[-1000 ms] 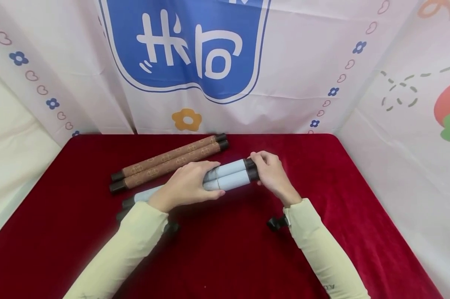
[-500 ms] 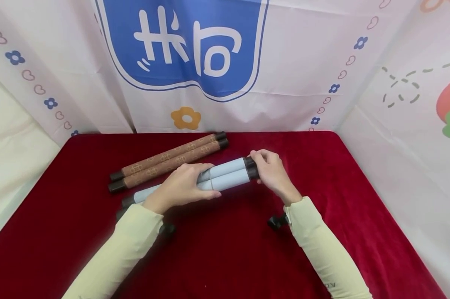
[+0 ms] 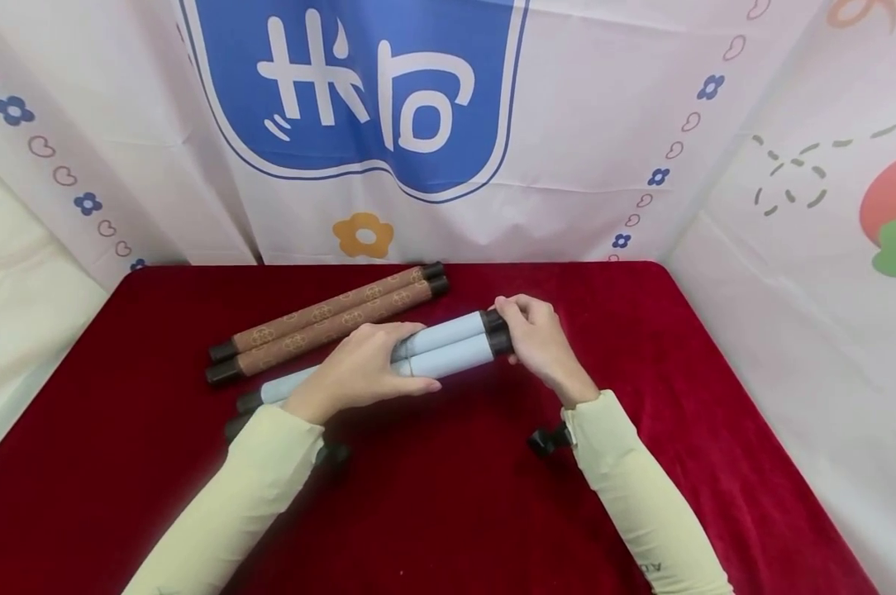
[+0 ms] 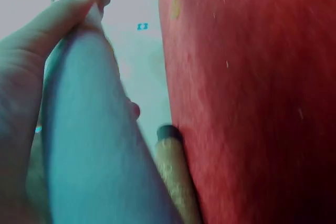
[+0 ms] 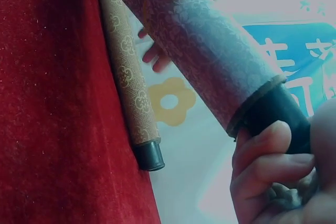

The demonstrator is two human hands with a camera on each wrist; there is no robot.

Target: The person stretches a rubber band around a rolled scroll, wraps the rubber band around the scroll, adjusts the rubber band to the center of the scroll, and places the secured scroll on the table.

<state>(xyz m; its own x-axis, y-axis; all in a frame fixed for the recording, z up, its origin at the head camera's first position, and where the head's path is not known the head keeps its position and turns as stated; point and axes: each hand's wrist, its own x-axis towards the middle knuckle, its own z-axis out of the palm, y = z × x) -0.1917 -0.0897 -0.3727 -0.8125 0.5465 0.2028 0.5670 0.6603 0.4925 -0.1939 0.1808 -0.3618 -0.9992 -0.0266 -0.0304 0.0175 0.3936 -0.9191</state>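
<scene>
A light blue hanging scroll (image 3: 454, 357), seen as two parallel rolls with black end knobs, lies slantwise between both hands. My left hand (image 3: 362, 368) grips it around the middle, thumb along the near roll and fingers over the far one. A thin cord (image 3: 410, 364) circles the rolls just beside that thumb and fingers. At the scroll's right end my right hand (image 3: 540, 340) holds the black knobs (image 3: 498, 333) between thumb and curled fingers. The right wrist view shows a fine pattern on the blue covering (image 5: 205, 56). The left forearm partly hides the scroll's left end.
Behind the blue scroll lies a brown patterned scroll (image 3: 329, 324), also two rolls with black ends. Both are over a table with a red velvet cloth (image 3: 448, 496). White printed curtains (image 3: 552, 198) stand along the back and sides.
The cord on the blue scroll has shifted left along the rolls, and my left hand has moved slightly left. My right hand keeps its hold on the end knobs.
</scene>
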